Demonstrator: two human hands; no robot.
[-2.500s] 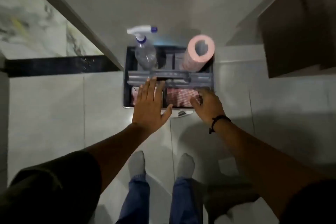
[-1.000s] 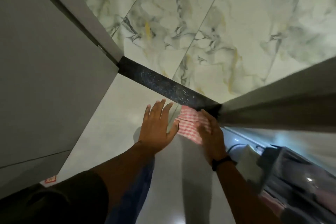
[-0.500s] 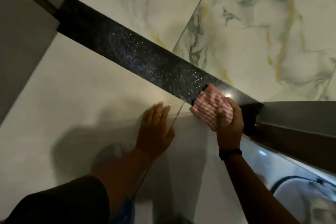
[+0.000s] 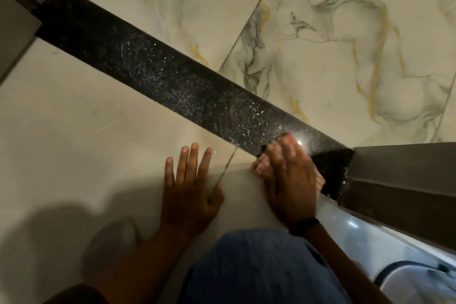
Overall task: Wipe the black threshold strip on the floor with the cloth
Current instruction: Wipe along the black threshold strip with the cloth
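From the head camera, the black threshold strip [image 4: 172, 76] runs as a long diagonal band across the floor, from the upper left corner down to the lower right, where it ends against a grey door frame [image 4: 404, 168]. The right hand [image 4: 291, 180] sits at that lower right end, palm down on the cloth [image 4: 262, 168], a pink checked rag of which only the edges show around the hand. Its fingers [image 4: 283, 150] lie fairly close together and flattened, pressing the cloth onto the near edge of the strip rather than pinching it; the hand is blurred, so the exact hold cannot be told. From here nearly all of the strip lies up and to the left of the fingers, along its long axis, so the stroke, as I judge it, must travel that way. White specks and smears cover the middle stretch, which looks not yet wiped. The left hand [image 4: 190, 187] is planted flat on the pale floor tile [image 4: 74, 131] just beside the strip, fingers spread and holding nothing, seemingly as a brace; the right hand is clearly nearer the work. A blue-clad knee [image 4: 259, 266] fills the bottom, and marble tile [image 4: 320, 44] lies beyond the strip. Nothing lies on the strip in the way; the door frame blocks travel to the right.
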